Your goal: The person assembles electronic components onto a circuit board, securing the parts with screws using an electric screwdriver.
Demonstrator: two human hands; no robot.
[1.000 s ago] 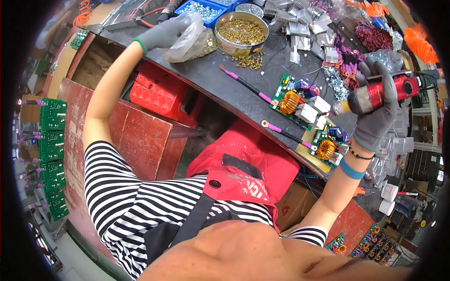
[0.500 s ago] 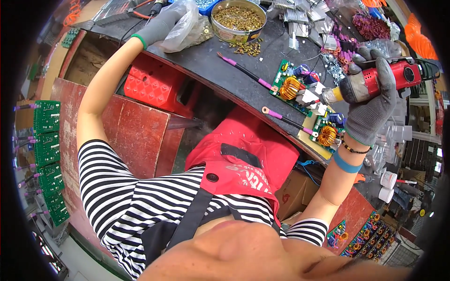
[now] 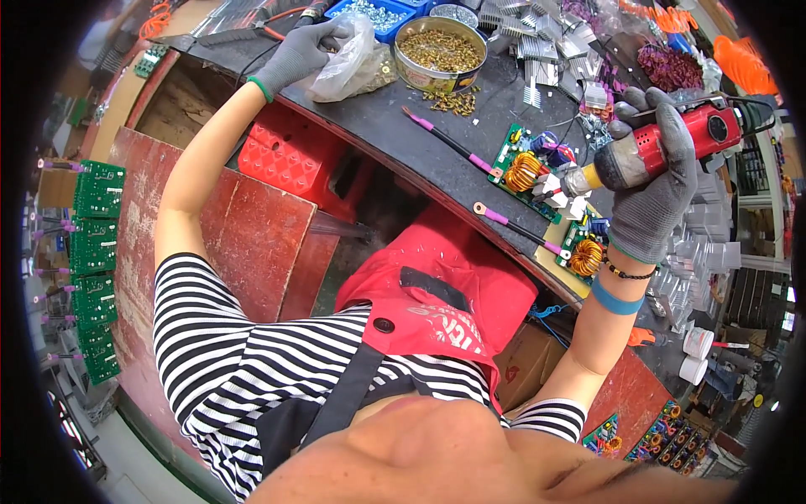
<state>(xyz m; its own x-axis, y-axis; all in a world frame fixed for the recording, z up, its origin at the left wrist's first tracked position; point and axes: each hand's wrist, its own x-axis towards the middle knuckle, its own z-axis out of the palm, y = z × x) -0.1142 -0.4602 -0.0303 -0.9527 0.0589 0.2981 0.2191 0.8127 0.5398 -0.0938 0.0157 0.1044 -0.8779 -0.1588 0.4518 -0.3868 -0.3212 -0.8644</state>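
Note:
A gray glove covers my left hand [image 3: 295, 57], its fingers curled together at the edge of a clear plastic bag [image 3: 357, 71] of small parts; what the fingertips hold is hidden. My right hand [image 3: 659, 185], gloved too, grips a red power screwdriver [image 3: 646, 151] with a yellow collar. Its tip points left and down at the white blocks on a green circuit board [image 3: 510, 151] with a copper coil [image 3: 522, 171]. Closer to the bench edge lies a second board with another coil [image 3: 585, 258]. Black cables with purple sleeves [image 3: 453, 141] run out from the boards.
A round tin [image 3: 411, 74] of brass screws stands beside the bag, with loose screws spilled in front. Behind are a blue tray [image 3: 403, 27] of small metal parts and piled silver heat sinks [image 3: 537, 46]. A red stool [image 3: 281, 164] sits under the bench.
My left hand's fingers, earlier partly behind the bag's plastic, now show curled at its edge. The screwdriver has shifted slightly left, its tip still by the white blocks. The whole view has shifted slightly.

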